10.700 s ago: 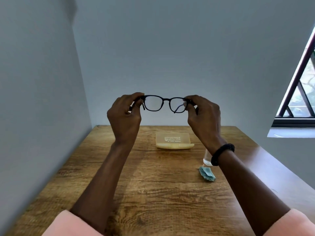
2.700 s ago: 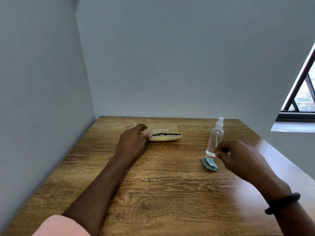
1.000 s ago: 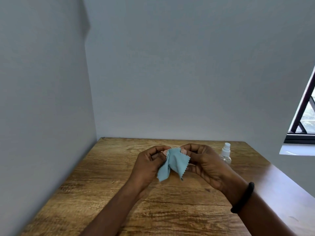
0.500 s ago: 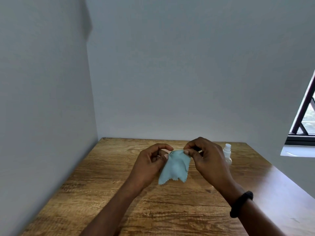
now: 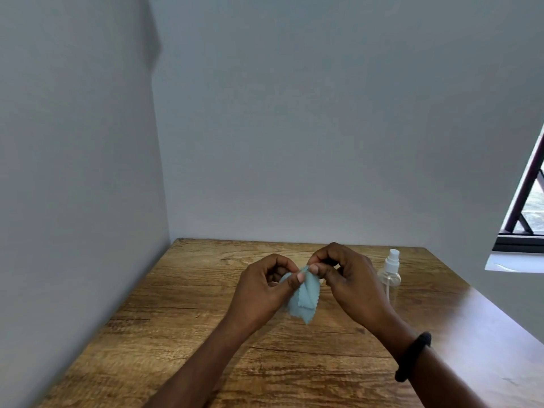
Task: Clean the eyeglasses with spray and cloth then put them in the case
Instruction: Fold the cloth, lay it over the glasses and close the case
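- Eyeglasses are not in view now; a few seconds ago they lay folded on the yellow case at the far side of the table (image 5: 182, 328), and both are now hidden behind the hands or out of sight, I cannot tell which.
- Since that earlier picture the right hand (image 5: 348, 282) has left the spray bottle (image 5: 390, 275) and the blue cloth (image 5: 304, 298) is lifted from the wood.
- Now the left hand (image 5: 262, 293) and the right hand each pinch the top edge of the cloth between thumb and fingers, close together, and the cloth hangs down, bunched.
- In the last second the hands have come closer, so I judge the person is arranging the cloth, and wiping has not started.
- The spray bottle stands upright just to the right of the right hand, not touched.
- A dark band (image 5: 413, 356) is on the right wrist.
- Nothing blocks the table; only the hands hide the far middle part.
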Tool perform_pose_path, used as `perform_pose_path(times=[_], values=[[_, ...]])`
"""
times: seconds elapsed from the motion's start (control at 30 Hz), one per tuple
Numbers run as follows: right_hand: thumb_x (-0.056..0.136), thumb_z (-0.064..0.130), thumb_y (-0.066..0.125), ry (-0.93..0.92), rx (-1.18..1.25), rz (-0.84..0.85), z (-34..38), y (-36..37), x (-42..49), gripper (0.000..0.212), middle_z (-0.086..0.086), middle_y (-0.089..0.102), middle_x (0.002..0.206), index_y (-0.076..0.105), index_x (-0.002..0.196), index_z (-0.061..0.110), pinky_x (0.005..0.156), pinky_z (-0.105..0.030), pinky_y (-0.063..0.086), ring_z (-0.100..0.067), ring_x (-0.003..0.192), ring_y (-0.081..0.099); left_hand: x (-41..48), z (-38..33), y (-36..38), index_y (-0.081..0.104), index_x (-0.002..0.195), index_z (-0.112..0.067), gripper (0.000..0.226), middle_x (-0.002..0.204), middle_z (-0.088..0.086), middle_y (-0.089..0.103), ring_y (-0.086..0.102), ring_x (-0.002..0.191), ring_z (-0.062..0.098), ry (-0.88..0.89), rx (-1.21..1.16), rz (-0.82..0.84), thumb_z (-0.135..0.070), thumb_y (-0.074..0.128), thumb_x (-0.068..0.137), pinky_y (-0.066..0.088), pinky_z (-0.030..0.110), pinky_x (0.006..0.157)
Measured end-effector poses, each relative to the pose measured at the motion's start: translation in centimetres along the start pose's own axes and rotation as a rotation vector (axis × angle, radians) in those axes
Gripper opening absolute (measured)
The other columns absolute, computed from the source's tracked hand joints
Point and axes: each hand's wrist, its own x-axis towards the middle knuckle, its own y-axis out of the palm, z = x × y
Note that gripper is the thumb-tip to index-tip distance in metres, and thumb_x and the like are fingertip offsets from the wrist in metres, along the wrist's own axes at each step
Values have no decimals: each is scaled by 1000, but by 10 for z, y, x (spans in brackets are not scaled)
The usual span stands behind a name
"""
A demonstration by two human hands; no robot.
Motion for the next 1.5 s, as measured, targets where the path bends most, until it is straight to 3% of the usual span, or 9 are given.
perform_pose_path(times=[0.23, 0.4, 0.53, 0.7, 0.93, 1.03, 1.17, 1.3, 1.5], values=[[92, 4, 69, -34, -3, -29, -1, -1, 1, 23, 12, 70, 85, 70, 85, 26, 70, -12, 48, -6, 87, 67, -1, -4, -2, 80, 98, -26, 23, 96, -13, 75, 71, 95, 2, -17, 48, 55, -31, 61, 87, 59, 34, 88], [90, 4, 70, -42, -11, -54, 2, 1, -1, 22, 13, 71, 85, 71, 85, 25, 69, -10, 47, -4, 87, 66, -2, -4, 0, 80, 94, -25, 12, 96, -11, 74, 70, 95, 3, -3, 37, 51, -29, 69, 97, 59, 37, 90], [91, 3, 69, -52, -29, -48, 2, 0, -1, 22, 13, 70, 85, 71, 85, 24, 70, -9, 46, -4, 87, 66, -1, 1, 1, 81, 96, -26, 11, 94, -14, 76, 71, 92, 0, 25, 96, -5, -31, 71, 96, 60, 33, 86], [90, 2, 70, -57, 1, -104, 3, -6, 1, 25, 10, 71, 85, 68, 84, 27, 70, -9, 46, -5, 87, 67, -1, 1, -2, 80, 104, -28, 16, 92, -23, 74, 67, 94, -10, 109, 262, -25, -21, 68, 96, 52, 8, 79], [92, 7, 70, -47, 5, -138, 1, -8, 2, 28, 13, 70, 86, 67, 85, 34, 73, -30, 56, -7, 88, 68, 1, 3, -8, 60, 114, -28, 22, 90, -14, 68, 65, 82, 3, 219, 496, -55, -23, 60, 92, 58, 35, 74], [92, 7, 69, -3, 54, -158, -1, -8, 3, 23, 14, 71, 86, 69, 86, 29, 72, -27, 53, -8, 87, 68, -1, 0, -9, 45, 114, -33, 29, 81, -8, 61, 63, 72, 11, 283, 414, -76, -16, 57, 93, 52, 34, 61], [92, 9, 69, 61, 151, -192, -5, -10, 5, 18, 10, 73, 88, 71, 89, 27, 71, -33, 54, -13, 83, 68, -1, -10, -11, 59, 92, -31, 25, 77, -5, 64, 59, 65, 18, 347, 275, -79, -8, 49, 89, 43, 32, 55], [92, 8, 69, 104, 216, -214, -6, -11, 7, 16, 6, 73, 87, 72, 89, 23, 70, -31, 53, -13, 80, 67, -3, -14, -9, 69, 81, -37, 31, 83, -16, 71, 63, 71, 0, 155, 116, -34, -10, 56, 90, 42, 13, 59], [94, 9, 68, 167, 265, -264, -7, -17, 8, 11, 2, 74, 86, 73, 92, 19, 65, -31, 54, -14, 73, 69, 1, -7, -9, 72, 98, -34, 21, 102, -6, 76, 74, 99, 18, 17, -88, 101, -30, 83, 81, 62, 41, 82]])
